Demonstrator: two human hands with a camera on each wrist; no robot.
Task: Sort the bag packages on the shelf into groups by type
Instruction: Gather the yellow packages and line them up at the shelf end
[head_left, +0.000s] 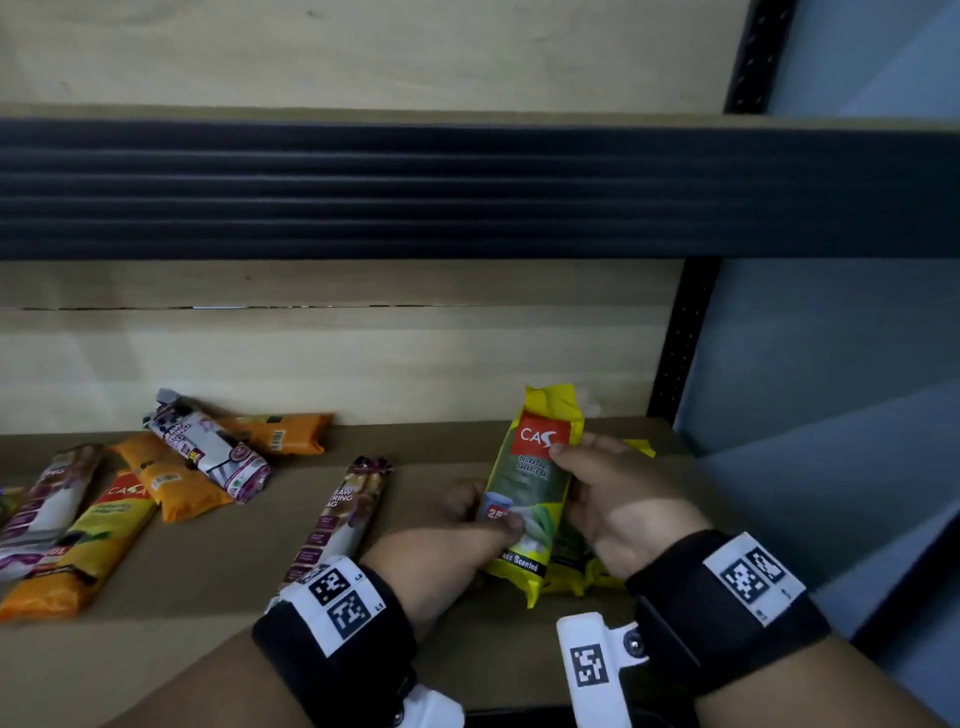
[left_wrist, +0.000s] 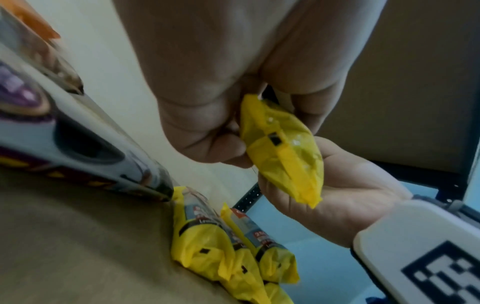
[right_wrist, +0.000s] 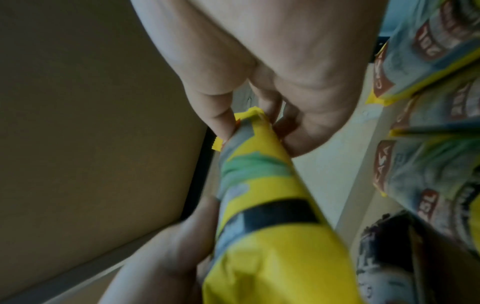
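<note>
A yellow garbage bag package (head_left: 535, 483) with a red logo is held up off the brown shelf (head_left: 218, 566) by both hands, near the shelf's right end. My left hand (head_left: 488, 512) grips its lower part, thumb on the front. My right hand (head_left: 571, 467) pinches its upper part beside the logo. In the left wrist view my left hand (left_wrist: 259, 131) holds the package's crimped end (left_wrist: 283, 156). From the right wrist the package (right_wrist: 259, 195) runs down from my right hand (right_wrist: 257, 131). More yellow packages (head_left: 571, 574) lie under the hands.
A purple-and-white drawstring bag package (head_left: 353, 514) lies just left of my left wrist. Farther left lie orange packages (head_left: 280, 434), another purple-and-white one (head_left: 208, 447) and an orange-yellow one (head_left: 78, 545). A black upright (head_left: 675, 353) marks the shelf's right end; a dark shelf beam (head_left: 467, 187) runs overhead.
</note>
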